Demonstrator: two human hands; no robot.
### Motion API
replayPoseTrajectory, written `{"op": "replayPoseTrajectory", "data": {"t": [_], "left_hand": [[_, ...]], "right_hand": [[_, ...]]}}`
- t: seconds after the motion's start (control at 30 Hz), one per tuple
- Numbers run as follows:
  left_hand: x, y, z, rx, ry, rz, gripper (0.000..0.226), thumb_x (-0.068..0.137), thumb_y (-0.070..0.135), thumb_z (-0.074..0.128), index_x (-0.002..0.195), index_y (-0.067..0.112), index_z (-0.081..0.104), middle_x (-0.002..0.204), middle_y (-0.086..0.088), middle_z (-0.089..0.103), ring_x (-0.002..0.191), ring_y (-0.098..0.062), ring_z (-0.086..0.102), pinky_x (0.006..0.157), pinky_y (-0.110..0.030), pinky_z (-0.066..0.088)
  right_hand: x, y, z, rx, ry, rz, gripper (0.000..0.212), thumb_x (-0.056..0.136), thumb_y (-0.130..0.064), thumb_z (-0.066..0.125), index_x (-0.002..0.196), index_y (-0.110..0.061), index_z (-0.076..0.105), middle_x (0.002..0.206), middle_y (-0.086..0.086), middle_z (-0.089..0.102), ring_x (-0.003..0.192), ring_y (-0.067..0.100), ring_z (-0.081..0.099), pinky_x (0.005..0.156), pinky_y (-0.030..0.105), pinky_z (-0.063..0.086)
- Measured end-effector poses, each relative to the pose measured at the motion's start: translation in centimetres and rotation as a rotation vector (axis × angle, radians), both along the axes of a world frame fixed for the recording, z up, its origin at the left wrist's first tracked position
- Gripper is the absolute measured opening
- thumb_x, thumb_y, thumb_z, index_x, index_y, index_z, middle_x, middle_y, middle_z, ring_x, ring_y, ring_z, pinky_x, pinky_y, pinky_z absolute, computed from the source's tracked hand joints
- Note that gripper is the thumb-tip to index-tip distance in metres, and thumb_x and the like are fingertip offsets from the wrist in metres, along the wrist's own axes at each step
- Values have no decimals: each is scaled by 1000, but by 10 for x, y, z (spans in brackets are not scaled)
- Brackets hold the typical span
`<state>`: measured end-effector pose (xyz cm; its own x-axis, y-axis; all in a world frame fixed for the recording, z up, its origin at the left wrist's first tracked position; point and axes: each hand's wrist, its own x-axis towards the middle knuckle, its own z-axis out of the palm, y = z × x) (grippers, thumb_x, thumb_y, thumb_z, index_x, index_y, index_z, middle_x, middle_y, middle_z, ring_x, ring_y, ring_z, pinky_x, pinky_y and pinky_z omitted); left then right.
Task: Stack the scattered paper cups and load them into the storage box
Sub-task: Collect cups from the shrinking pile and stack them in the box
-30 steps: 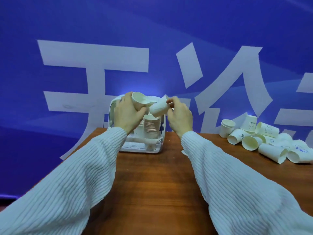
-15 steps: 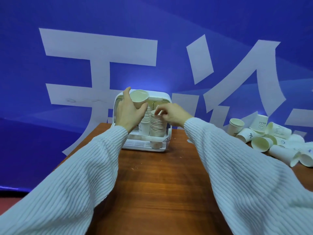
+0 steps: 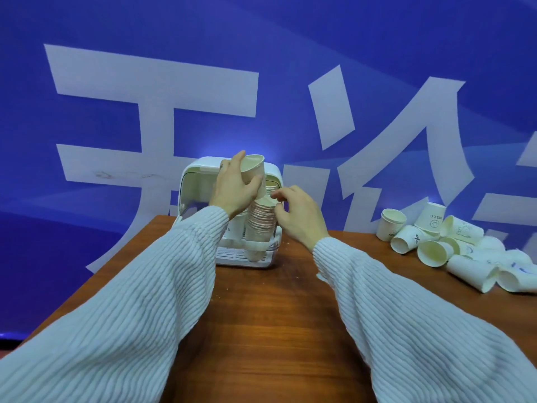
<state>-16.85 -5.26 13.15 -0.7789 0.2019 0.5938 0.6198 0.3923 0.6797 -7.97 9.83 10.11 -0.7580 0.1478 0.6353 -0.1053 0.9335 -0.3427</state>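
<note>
Head view: wooden table (image 3: 276,330), blue backdrop (image 3: 290,39)

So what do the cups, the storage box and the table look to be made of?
Cups: thin matte paper, white outside, cream inside; several are dented.
Storage box: likely moulded plastic, white and smooth, with rounded corners and a slotted base.
Table: wood or wood-look laminate, reddish brown, visible grain, slight sheen.

Left hand (image 3: 232,189) hides storage box (image 3: 191,181) interior.
</note>
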Motion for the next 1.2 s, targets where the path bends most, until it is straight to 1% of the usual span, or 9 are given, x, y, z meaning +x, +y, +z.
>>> {"op": "replayPoseTrajectory", "data": {"t": [0.27,0.33,0.4,0.53,0.6,0.7,0.77,0.87,1.2], "left_hand": [[-2,14,-11,-377,20,29,74,90,61,49,152,20,41,147,-12,45,133,-36,47,108,-50,41],[0,14,-21,-539,24,87,76,91,72,37,148,23,46,148,-12,46,135,-36,43,108,-53,39],[2,12,-35,-622,17,109,79,94,75,24,153,26,40,155,-9,41,141,-35,34,111,-56,31],[7,9,-47,-624,24,128,80,95,75,20,157,25,29,160,-8,37,145,-33,28,114,-55,24],[10,12,-44,-627,78,175,79,94,75,23,155,26,35,160,-8,36,146,-34,26,115,-55,22],[24,26,-48,-460,314,208,63,94,63,41,144,25,48,150,-7,44,142,-32,30,114,-52,27],[40,48,-57,-370,431,152,55,92,54,48,135,22,54,141,-6,50,136,-31,37,109,-50,32],[63,94,-75,-407,501,57,53,89,53,47,130,20,58,134,-5,55,132,-31,43,108,-48,32],[76,179,-98,-450,504,-8,50,87,41,58,132,20,58,140,-9,53,140,-32,35,113,-51,27]], "right_hand": [[7,17,-10,-39,0,-29,26,98,-22,54,120,-25,69,113,-5,68,106,13,63,89,40,57],[10,20,-13,-36,-1,-35,26,98,-22,54,119,-24,69,111,-5,68,104,13,63,88,39,56],[12,22,-17,-41,-4,-41,25,98,-23,54,119,-25,68,110,-6,68,104,13,62,88,39,56],[23,29,-26,-50,-32,-65,27,98,-25,53,120,-26,67,113,-6,68,107,15,63,89,43,57],[30,34,-31,-63,-39,-82,27,98,-24,54,122,-25,67,113,-5,69,105,15,64,89,43,58],[41,45,-34,-99,-45,-108,27,99,-24,55,124,-25,67,114,-5,69,104,14,65,91,40,58],[49,58,-38,-114,-70,-130,27,99,-25,55,124,-26,67,114,-6,69,105,13,65,92,41,58],[64,85,-44,-161,-105,-181,28,100,-28,56,126,-25,66,119,-6,69,108,13,65,94,40,57],[110,186,-68,-269,-170,-430,33,95,-22,54,124,-23,68,115,-4,69,105,16,65,93,41,55]]}}
